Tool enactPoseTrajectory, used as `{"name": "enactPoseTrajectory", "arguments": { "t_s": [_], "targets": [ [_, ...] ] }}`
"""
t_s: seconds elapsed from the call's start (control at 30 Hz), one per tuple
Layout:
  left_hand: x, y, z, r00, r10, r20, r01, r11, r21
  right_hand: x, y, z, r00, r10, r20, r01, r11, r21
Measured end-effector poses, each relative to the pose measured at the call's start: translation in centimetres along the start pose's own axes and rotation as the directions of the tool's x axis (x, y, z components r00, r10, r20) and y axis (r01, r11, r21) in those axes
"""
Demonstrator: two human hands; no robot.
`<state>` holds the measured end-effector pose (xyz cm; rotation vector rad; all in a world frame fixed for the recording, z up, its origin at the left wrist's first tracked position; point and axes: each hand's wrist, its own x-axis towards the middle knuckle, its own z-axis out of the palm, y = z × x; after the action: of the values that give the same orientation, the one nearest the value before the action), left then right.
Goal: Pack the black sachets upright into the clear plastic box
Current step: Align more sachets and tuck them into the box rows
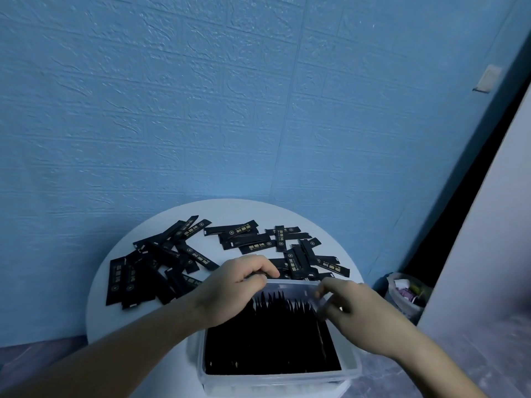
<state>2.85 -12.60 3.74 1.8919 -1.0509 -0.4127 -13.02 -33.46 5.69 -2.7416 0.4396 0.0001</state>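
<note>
I see the left hand (230, 285) curled at the far rim of the clear plastic box (281, 379), grip unclear, right hand (359, 308) pinching its far-right rim; upright black sachets (270, 340) nearly fill it, loose sachets (161, 262) lie behind on the round table (238, 214), so forcing 1 more could buckle the row.

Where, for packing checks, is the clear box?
Head view, bottom centre: the clear box, left hand and right hand at its far rim, loose sachets beyond.

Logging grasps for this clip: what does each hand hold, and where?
Right hand pinches the clear box at its far right corner. Left hand curls at the far rim; whether it holds anything cannot be told.
</note>
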Motion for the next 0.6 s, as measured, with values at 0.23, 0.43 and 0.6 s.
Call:
{"name": "enactPoseTrajectory", "arguments": {
  "t_s": [0.23,0.43,0.6],
  "targets": [
    [0.0,0.3,0.0,1.000,-0.001,0.024,0.001,1.000,-0.020,-1.2,-0.6,-2.1,0.982,-0.001,0.187,-0.037,0.979,0.199],
    [0.0,0.5,0.0,0.999,-0.018,0.028,0.018,1.000,-0.022,-1.2,-0.2,-2.1,0.978,-0.018,0.206,-0.052,0.943,0.328],
    [0.0,0.3,0.1,0.999,-0.018,0.040,0.018,1.000,-0.003,-1.1,-0.8,-2.1,0.973,-0.049,0.224,0.036,0.997,0.062]
  ]
}}
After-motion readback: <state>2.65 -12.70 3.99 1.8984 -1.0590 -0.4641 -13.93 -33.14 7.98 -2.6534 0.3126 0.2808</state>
